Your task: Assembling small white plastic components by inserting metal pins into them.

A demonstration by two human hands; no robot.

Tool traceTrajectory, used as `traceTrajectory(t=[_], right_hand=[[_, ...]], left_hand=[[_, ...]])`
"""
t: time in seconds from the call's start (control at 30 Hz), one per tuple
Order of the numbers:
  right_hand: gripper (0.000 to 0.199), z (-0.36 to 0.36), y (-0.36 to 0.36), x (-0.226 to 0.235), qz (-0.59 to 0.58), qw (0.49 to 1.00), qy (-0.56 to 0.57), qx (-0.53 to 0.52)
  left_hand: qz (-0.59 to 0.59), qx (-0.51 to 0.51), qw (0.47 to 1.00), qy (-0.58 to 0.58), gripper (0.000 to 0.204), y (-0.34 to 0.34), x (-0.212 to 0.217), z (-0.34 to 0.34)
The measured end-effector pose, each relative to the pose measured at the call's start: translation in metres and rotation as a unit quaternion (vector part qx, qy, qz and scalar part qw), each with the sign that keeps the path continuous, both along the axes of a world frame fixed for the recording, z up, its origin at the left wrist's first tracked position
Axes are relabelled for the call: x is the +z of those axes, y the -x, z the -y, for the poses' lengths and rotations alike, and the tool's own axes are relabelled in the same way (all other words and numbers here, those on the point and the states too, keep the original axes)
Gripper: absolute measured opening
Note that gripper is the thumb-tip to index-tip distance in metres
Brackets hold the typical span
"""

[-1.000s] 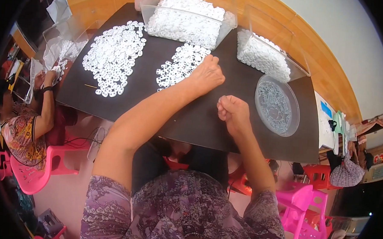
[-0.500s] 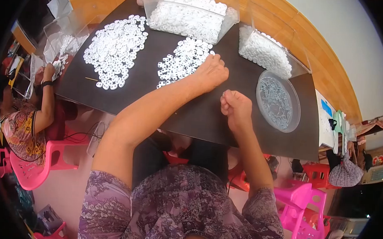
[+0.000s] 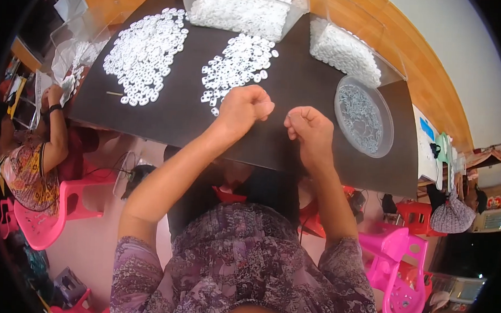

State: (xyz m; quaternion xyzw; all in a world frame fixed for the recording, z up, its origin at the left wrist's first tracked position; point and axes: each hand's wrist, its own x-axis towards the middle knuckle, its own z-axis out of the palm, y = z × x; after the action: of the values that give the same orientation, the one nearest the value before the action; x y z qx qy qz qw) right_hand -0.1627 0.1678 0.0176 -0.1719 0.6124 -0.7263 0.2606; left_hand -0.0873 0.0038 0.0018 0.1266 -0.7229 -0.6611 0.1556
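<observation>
My left hand [image 3: 245, 109] is closed, thumb against curled fingers, just in front of the middle heap of small white oval plastic pieces [image 3: 240, 61]. Any piece inside it is hidden by the fingers. Facing it across a narrow gap, my right hand [image 3: 313, 130] is pinched at the fingertips. What it holds is too small to name. To the right of that hand lies a round clear dish [image 3: 386, 141] with many small grey metal pieces [image 3: 359, 117], apparently screws. A larger heap of white pieces [image 3: 143, 56] spreads at the left.
Two clear bins stand at the back of the dark table [image 3: 188, 120], both holding white pieces: a wide bin [image 3: 294, 14] and a smaller bin [image 3: 344, 51]. A thin stick [image 3: 114, 93] lies by the left heap. Another person [image 3: 35, 152] sits at the far left, handling white pieces.
My left hand has drawn back from the middle heap toward my right hand, its fingers closed. My right hand stays in nearly the same place, still pinched. The view has shifted slightly.
</observation>
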Motion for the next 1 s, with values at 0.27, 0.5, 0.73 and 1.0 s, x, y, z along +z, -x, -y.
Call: traceTrajectory(t=[0.27,0.5,0.73,1.0], right_hand=[[0.013,0.027,-0.032,0.014,-0.075,0.992,-0.008,0.105],[0.018,0.034,-0.054,0.018,-0.118,0.988,-0.002,0.102],[0.015,0.04,-0.072,0.022,-0.18,0.978,-0.04,0.095],[0.015,0.044,-0.073,0.007,-0.292,0.948,-0.075,0.098]], left_hand=[[-0.03,0.021,0.945,-0.326,0.014,-0.065,0.019,-0.009],[-0.078,0.066,0.938,-0.331,0.011,-0.089,0.018,-0.008],[-0.089,0.101,0.943,-0.305,0.021,-0.1,0.007,-0.01],[-0.112,0.133,0.937,-0.304,0.017,-0.106,0.005,-0.013]])
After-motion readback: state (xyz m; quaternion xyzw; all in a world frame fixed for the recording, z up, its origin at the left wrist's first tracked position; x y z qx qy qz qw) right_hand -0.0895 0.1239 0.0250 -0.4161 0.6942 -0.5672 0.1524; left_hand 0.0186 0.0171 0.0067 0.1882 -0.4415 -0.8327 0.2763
